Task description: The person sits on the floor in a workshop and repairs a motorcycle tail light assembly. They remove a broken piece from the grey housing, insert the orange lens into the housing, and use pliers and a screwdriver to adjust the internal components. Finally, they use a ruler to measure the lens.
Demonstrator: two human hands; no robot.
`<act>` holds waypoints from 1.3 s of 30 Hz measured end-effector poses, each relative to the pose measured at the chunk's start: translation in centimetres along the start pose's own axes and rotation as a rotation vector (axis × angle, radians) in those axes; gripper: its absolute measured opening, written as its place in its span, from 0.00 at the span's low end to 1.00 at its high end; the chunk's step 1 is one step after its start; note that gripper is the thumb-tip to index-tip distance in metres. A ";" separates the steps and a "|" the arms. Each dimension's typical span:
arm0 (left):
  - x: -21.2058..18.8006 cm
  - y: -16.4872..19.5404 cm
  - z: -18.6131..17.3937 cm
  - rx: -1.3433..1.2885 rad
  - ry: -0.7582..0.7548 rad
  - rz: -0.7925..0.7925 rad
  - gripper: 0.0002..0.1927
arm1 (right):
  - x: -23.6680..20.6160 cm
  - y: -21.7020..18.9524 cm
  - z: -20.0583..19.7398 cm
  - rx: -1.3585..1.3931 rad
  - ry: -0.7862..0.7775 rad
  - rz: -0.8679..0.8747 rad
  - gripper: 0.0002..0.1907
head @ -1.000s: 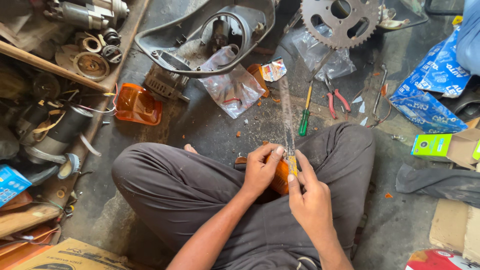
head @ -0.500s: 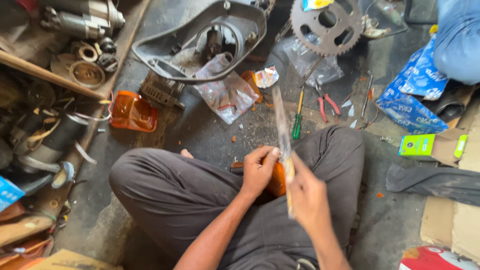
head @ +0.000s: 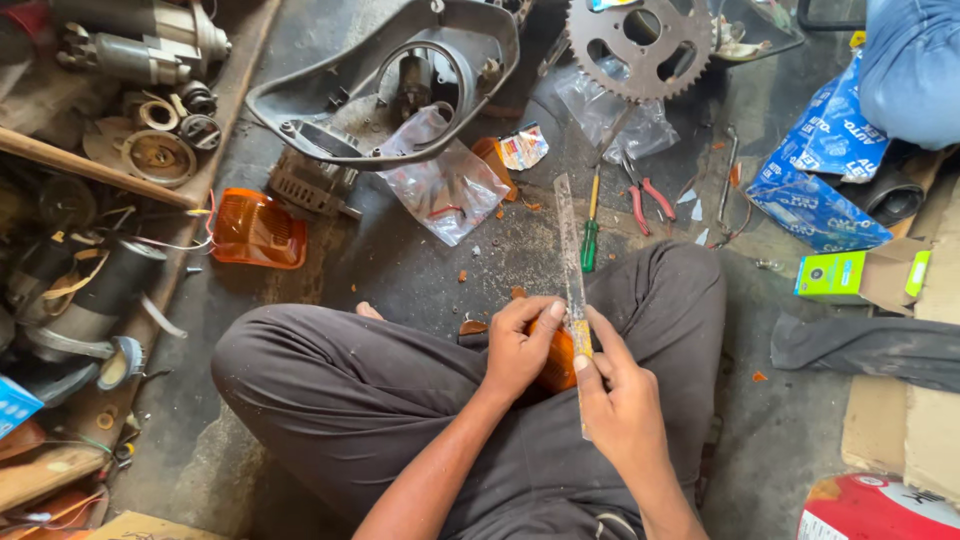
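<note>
The orange plastic part [head: 556,362] sits over the person's lap, above the crossed legs in dark trousers [head: 380,400]. The left hand [head: 520,345] is closed around it, fingers wrapped over its upper edge. A long thin blade [head: 572,270] lies across the part, pointing away from the body. The right hand [head: 620,400] is clamped on the blade's near end, thumb pressed along it.

On the floor beyond the knees: a green-handled screwdriver [head: 590,235], red-handled pliers [head: 645,195], a clear plastic bag [head: 445,185]. Farther out: an orange lamp lens [head: 258,230], a grey housing [head: 380,75], a toothed sprocket [head: 640,45]. Right: a green carton [head: 845,275].
</note>
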State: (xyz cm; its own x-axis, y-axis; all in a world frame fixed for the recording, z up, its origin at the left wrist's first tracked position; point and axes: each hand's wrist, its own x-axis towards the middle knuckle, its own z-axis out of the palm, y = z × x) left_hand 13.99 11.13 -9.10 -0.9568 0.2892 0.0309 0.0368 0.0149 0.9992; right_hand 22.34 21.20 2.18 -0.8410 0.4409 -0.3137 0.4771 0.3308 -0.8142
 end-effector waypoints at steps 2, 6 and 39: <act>-0.1 0.1 -0.2 -0.003 -0.016 -0.016 0.11 | 0.0 -0.3 0.1 -0.097 0.012 -0.016 0.30; 0.1 0.1 -0.8 -0.002 -0.107 0.127 0.14 | 0.8 -0.9 -0.2 -0.191 0.047 -0.144 0.29; 4.8 -0.4 -5.2 0.359 0.135 0.120 0.11 | 5.1 2.1 5.6 0.025 0.050 -0.344 0.26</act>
State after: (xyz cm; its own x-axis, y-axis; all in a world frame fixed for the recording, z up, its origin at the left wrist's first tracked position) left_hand 7.88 7.53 -9.19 -0.9679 0.1811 0.1740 0.2264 0.3294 0.9167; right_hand 17.59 19.48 -3.90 -0.9376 0.3477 0.0049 0.1611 0.4467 -0.8800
